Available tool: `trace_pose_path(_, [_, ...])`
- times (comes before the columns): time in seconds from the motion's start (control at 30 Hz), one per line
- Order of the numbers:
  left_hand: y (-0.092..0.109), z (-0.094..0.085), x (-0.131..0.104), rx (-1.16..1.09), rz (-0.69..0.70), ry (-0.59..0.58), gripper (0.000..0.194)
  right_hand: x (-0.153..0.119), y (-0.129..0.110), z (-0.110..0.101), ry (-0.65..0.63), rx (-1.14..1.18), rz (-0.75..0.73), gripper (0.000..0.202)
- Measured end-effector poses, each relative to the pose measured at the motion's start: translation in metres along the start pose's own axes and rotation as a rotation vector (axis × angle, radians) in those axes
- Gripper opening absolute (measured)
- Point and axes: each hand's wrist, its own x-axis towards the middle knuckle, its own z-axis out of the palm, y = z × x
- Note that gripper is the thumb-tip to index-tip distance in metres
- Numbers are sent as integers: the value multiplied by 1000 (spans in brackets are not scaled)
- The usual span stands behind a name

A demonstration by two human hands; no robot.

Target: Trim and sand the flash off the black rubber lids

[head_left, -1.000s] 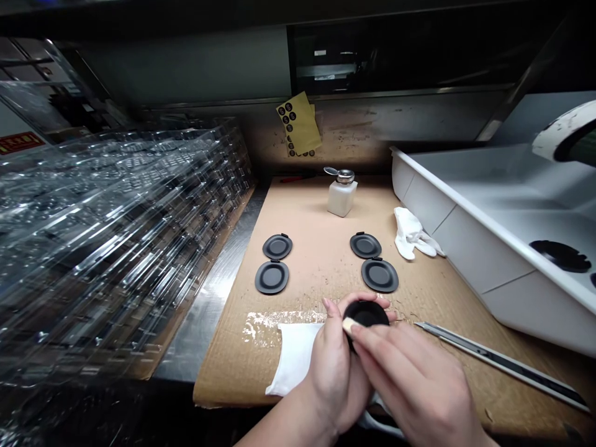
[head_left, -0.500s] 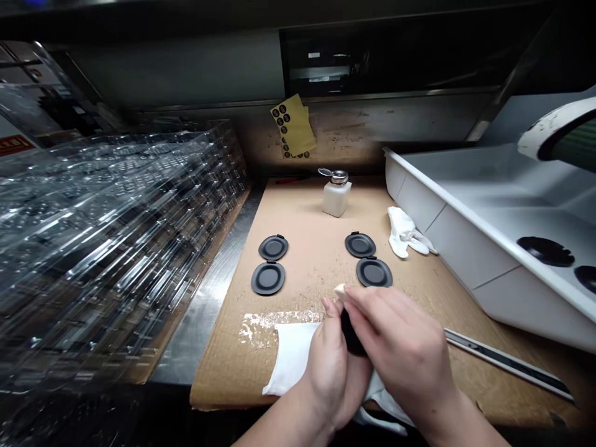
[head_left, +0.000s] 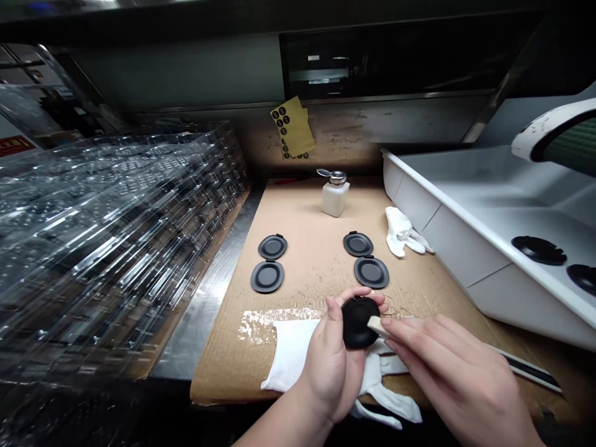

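While our left hand [head_left: 333, 366] cradles one black disc [head_left: 358, 323], its thumb stands along the near-left rim and its other fingers curl behind and around the far side. Our right hand [head_left: 459, 366] pinches one small pale block [head_left: 379, 326] between thumb and fingertips, and the block's end overlaps the right part of the disc; we cannot tell whether they touch. Beyond our fingers, four black plates [head_left: 267, 276] lie flat on the cardboard [head_left: 311, 223] in two pairs, one pair ahead and to the left of our left fingertips, the other just ahead of them. Farther out, past both pairs, we see one bottle [head_left: 334, 198] with its metal lid flipped up. Ahead and to the right of our left fingertips, one white glove [head_left: 401, 233] lies against one white bin [head_left: 447, 211], which holds two black parts [head_left: 539, 249] in view. White fabric [head_left: 291, 354] shows left of our left wrist, and glove fingers [head_left: 393, 400] show between our hands; we cannot tell whether they are one piece. One cutter [head_left: 531, 369] lies partly hidden behind our right fingers. Well left of our fingers rise stacked clear trays [head_left: 139, 236], too many to count.
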Motion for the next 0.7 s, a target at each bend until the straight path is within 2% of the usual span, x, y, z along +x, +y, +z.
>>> trace_pose_path(0.1, [-2, 1, 0, 79, 32, 10, 42, -1, -8, 10, 24, -34, -28, 30])
trace_pose_path(0.27, [-2, 1, 1, 140, 58, 30, 42, -3, -24, 19, 133, 49, -18, 28])
trace_pose_path(0.37, [-2, 0, 2, 100, 36, 32, 42, -7, -22, 19, 102, 18, -49, 32])
trace_pose_path(0.47, [-2, -1, 2, 58, 24, 22, 40, -10, -17, 18, 50, -40, -15, 33])
trace_pose_path(0.7, [-2, -1, 3, 45, 11, 53, 41, -3, -25, 20, 115, 46, -29, 29])
